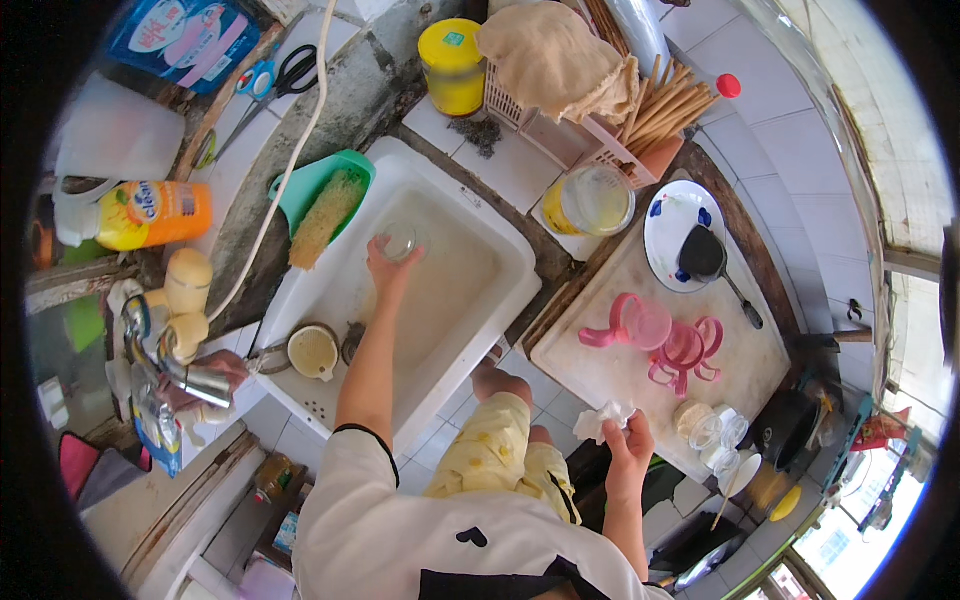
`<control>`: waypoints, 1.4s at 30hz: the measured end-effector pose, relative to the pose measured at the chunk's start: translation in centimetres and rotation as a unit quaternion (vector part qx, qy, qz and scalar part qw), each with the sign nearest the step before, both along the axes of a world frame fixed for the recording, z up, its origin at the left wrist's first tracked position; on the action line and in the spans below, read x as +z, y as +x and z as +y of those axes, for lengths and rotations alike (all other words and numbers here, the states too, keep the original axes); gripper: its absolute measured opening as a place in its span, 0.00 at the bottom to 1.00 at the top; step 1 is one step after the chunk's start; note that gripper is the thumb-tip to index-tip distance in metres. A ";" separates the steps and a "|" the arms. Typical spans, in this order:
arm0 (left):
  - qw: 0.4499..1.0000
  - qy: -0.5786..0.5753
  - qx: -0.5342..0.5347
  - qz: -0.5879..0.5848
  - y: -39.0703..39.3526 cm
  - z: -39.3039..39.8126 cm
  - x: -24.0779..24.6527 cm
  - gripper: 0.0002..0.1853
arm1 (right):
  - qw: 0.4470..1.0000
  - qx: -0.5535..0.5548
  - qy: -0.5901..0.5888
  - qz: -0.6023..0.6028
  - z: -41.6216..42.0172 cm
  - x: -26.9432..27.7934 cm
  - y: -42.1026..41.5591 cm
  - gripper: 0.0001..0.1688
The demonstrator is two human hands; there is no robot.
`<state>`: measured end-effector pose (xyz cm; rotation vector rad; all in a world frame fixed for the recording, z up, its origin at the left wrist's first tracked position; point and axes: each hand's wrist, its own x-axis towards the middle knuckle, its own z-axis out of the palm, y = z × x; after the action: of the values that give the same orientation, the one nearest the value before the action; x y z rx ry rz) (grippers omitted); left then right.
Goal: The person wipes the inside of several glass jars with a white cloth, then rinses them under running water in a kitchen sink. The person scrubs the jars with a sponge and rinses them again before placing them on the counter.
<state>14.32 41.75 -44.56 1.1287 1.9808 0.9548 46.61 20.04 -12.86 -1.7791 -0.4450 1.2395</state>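
Over the white ceramic sink (465, 262), my left hand (394, 266) grips a small clear glass vessel (400, 238) by its rim and side. My right hand (630, 442) pinches a crumpled white tissue or cloth (602, 421) near the front edge of the white board (555, 352). A loofah (326, 217) lies in a green plastic scoop (285, 196) on the sink's left rim. A cream strainer cup (313, 352) sits at the sink's near left. Pink plastic lids or holders (682, 349) lie on the board, with small glass jars (701, 427) to their right.
A floral plate (667, 217) holds a black ladle (703, 253). Behind the sink stand a yellow-lidded jar (452, 71), a glass jar (589, 202) and a pink basket of chopsticks (630, 161). Scissors (281, 79), an orange bottle (161, 214) and a faucet (199, 379) are at left.
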 end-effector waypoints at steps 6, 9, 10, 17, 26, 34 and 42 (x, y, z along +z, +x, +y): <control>0.917 0.049 0.035 -0.395 0.4 -4.9 14.7 0.37 | 0.999 0.011 0.037 0.020 -2.9 3.4 -0.5 0.12; 0.874 0.085 -0.045 -0.477 -0.4 -7.6 20.8 0.38 | 0.998 0.026 0.062 0.020 -4.3 5.4 -1.1 0.13; 0.873 0.097 -0.072 -0.473 -0.6 -8.7 23.4 0.38 | 0.997 0.032 0.075 0.018 -4.9 5.8 -1.2 0.13; 0.841 0.161 -0.176 -0.485 -3.1 -14.8 32.9 0.41 | 0.985 0.087 0.144 0.043 -8.7 8.9 -3.6 0.12; 0.940 0.079 -0.088 -0.319 -8.7 -21.6 29.9 0.38 | 0.938 0.276 0.201 0.050 -8.2 11.3 -11.3 0.13; 0.920 0.043 0.091 -0.380 -15.4 -24.7 26.9 0.38 | 0.803 0.421 0.338 -0.253 2.5 11.5 -31.5 0.16; 0.932 0.022 0.062 -0.356 -18.7 -22.5 24.4 0.40 | 0.707 0.380 0.414 -0.430 7.1 8.2 -39.6 0.05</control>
<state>-4.35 19.28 -20.16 0.5508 1.4409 1.2593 7.02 27.18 -4.69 -1.2184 -2.0747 0.3643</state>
